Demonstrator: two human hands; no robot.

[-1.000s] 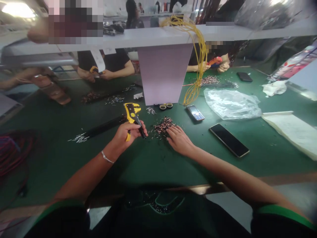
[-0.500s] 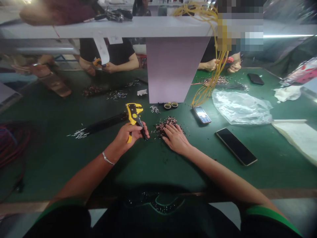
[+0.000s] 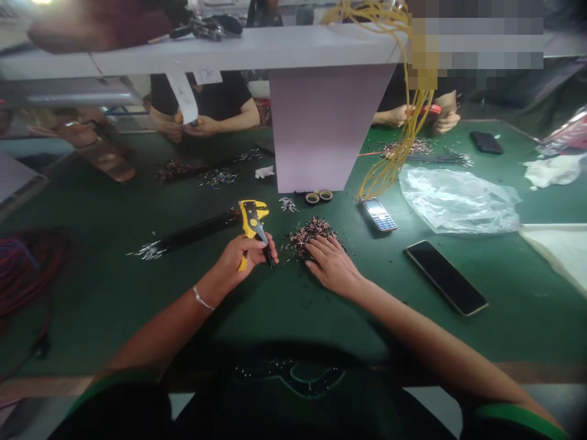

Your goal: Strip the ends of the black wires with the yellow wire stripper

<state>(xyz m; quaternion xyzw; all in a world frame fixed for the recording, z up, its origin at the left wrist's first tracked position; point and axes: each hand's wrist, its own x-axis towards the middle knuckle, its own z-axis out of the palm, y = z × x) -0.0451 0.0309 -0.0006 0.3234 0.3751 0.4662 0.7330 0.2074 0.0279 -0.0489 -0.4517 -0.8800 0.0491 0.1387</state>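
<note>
My left hand [image 3: 241, 260] is wrapped round the handles of a yellow and black wire stripper [image 3: 254, 221], its jaws pointing away from me. Flat on the near side of a heap of small copper-coloured scraps [image 3: 307, 232] lies my right hand [image 3: 334, 263], fingers stretched out and touching the heap. To the left of the wire stripper, a bundle of black wires [image 3: 197, 232] lies on the green table [image 3: 275, 324], with pale ends at its left. A small pile of silvery pieces [image 3: 288, 204] sits beyond the heap.
Two tape rolls [image 3: 318, 197] stand by a pale pillar [image 3: 316, 128]. A keypad phone [image 3: 380, 215], a smartphone [image 3: 444, 277] and a clear plastic bag [image 3: 458, 198] lie to the right. Yellow wires [image 3: 383, 177] hang from the shelf [image 3: 298, 46]. Red cable [image 3: 27, 269] lies left; co-workers sit opposite.
The view has shifted slightly. My right hand stays at the near side of the heap, uncovering more of the scraps. My left hand still holds the wire stripper.
</note>
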